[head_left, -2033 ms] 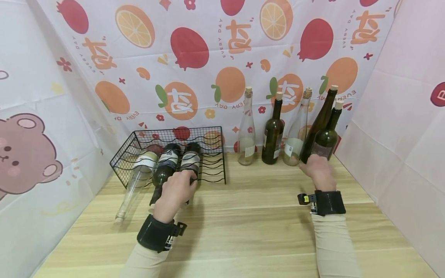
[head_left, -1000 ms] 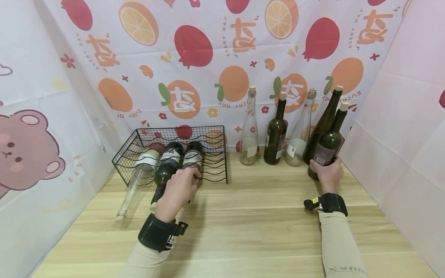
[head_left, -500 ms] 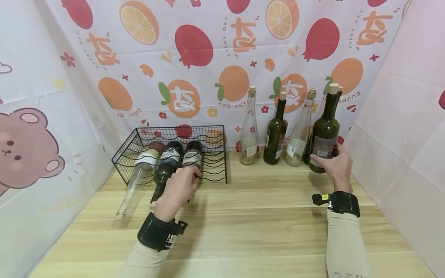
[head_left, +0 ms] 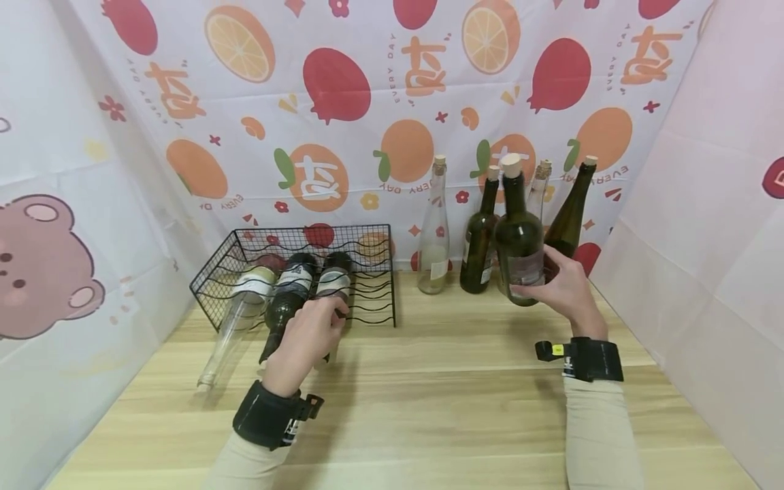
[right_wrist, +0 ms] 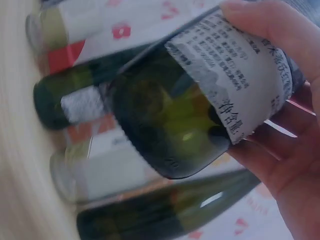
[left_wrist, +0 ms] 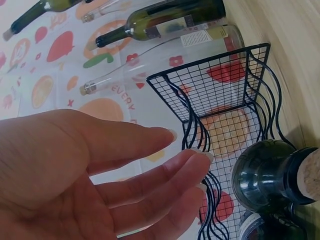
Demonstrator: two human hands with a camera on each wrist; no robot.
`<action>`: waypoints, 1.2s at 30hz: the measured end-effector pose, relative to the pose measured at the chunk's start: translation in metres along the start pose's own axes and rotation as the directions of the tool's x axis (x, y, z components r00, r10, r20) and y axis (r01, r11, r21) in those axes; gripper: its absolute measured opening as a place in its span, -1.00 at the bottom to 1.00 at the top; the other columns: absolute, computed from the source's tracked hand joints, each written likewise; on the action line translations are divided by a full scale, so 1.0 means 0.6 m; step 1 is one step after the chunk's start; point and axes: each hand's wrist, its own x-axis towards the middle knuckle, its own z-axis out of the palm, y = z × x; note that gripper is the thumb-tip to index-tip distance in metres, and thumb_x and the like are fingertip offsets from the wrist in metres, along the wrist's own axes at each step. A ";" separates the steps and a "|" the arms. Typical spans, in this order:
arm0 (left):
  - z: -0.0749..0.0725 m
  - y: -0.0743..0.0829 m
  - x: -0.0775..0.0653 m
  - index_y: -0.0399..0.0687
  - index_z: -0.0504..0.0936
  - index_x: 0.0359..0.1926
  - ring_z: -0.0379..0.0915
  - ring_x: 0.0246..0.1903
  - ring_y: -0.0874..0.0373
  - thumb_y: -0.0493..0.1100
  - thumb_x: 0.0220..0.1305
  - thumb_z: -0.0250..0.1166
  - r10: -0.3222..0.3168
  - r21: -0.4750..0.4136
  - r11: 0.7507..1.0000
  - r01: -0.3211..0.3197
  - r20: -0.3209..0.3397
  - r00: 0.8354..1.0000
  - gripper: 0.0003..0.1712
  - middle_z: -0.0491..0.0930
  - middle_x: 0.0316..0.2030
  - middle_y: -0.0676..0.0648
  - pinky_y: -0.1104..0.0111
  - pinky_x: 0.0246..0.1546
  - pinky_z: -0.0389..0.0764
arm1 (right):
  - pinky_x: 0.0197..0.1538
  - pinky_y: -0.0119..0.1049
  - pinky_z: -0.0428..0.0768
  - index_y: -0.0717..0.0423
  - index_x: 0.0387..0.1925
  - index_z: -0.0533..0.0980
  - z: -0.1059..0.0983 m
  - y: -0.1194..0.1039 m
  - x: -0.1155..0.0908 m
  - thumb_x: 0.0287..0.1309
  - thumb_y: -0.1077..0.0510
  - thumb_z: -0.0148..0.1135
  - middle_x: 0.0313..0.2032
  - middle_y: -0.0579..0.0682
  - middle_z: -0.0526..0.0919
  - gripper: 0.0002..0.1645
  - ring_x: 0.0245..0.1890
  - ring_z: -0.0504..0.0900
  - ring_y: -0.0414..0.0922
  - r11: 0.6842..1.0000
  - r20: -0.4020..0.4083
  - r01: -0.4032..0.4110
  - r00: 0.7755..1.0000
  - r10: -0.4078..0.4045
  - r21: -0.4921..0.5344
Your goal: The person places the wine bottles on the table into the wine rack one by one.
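Note:
My right hand (head_left: 560, 286) grips a corked dark green wine bottle (head_left: 519, 245) round its labelled lower body, thumb across the label. In the right wrist view the bottle's base hangs clear of the table, and a torn white label (right_wrist: 240, 75) shows. My left hand (head_left: 312, 333) hovers at the front of the black wire wine rack (head_left: 392, 286), its fingers (left_wrist: 155, 175) loosely bent with nothing between them. Under it lies a dark bottle (head_left: 335, 275), its neck partly hidden by the hand. Another dark bottle (head_left: 288, 303) and a clear bottle (head_left: 229, 340) lie beside it in the rack.
Along the back cloth stand a clear corked bottle (head_left: 433, 252), a green bottle (head_left: 478, 252), another clear bottle (head_left: 536, 194) partly hidden behind the held one, and a slim green bottle (head_left: 569, 218) at the right. Cloth walls enclose the wooden table (head_left: 429, 395).
My right hand took hold of the front right green wine bottle, lifted it and carried it left, in front of the other standing bottles. The left hand stays near the rack.

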 end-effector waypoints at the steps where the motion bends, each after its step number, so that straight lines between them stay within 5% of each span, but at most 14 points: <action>1: 0.001 0.000 0.001 -0.13 0.73 0.03 0.56 -0.50 0.10 -0.34 0.35 0.29 0.006 -0.007 1.000 -0.006 0.003 1.000 -0.74 0.72 -0.35 -0.08 0.31 -0.61 0.43 | -0.11 -0.61 0.58 0.05 0.32 0.54 0.003 -0.007 0.001 -0.21 0.21 0.74 -0.01 0.18 0.74 -0.05 -0.16 0.62 -0.48 1.000 0.028 0.008 1.000 -0.008 0.003; 6: 0.003 -0.002 0.003 -0.14 0.72 0.03 0.50 -0.53 0.12 -0.35 0.35 0.28 0.029 -0.034 0.999 -0.028 0.012 1.000 -0.73 0.69 -0.38 -0.07 0.32 -0.59 0.39 | -0.06 -0.50 0.61 0.04 0.33 0.53 0.022 -0.036 0.008 -0.27 0.21 0.76 0.04 0.13 0.73 0.00 -0.11 0.69 -0.17 0.999 0.152 0.052 0.987 -0.049 -0.013; 13: 0.000 -0.003 0.001 -0.14 0.72 0.02 0.55 -0.50 0.12 -0.34 0.33 0.31 0.051 -0.025 0.998 -0.052 -0.007 0.999 -0.74 0.71 -0.36 -0.06 0.31 -0.57 0.45 | 0.11 0.07 0.63 0.15 0.37 0.49 0.055 -0.055 0.013 -0.29 0.24 0.74 0.14 0.23 0.69 0.07 0.04 0.69 0.12 0.994 0.262 0.096 0.962 -0.081 -0.046; 27: -0.003 0.004 0.003 -0.07 0.72 0.01 0.49 -0.50 0.20 -0.35 0.31 0.27 0.154 0.003 0.988 -0.154 -0.066 0.986 -0.71 0.69 -0.34 -0.03 0.36 -0.58 0.40 | -0.14 -0.19 0.59 0.13 0.31 0.55 0.090 -0.077 0.012 -0.33 0.24 0.73 -0.11 0.13 0.77 0.01 -0.25 0.59 -0.06 0.983 0.391 0.146 0.916 -0.093 -0.108; 36: -0.008 0.006 0.000 -0.11 0.67 -0.01 0.59 -0.39 0.19 -0.30 0.30 0.37 0.181 -0.048 0.982 -0.183 -0.045 0.983 -0.76 0.69 -0.33 -0.01 0.32 -0.43 0.55 | -0.03 -0.02 0.69 0.06 0.29 0.59 0.111 -0.081 0.009 -0.41 0.21 0.76 0.04 0.15 0.77 0.03 -0.07 0.73 0.05 0.944 0.439 0.265 0.885 -0.156 -0.198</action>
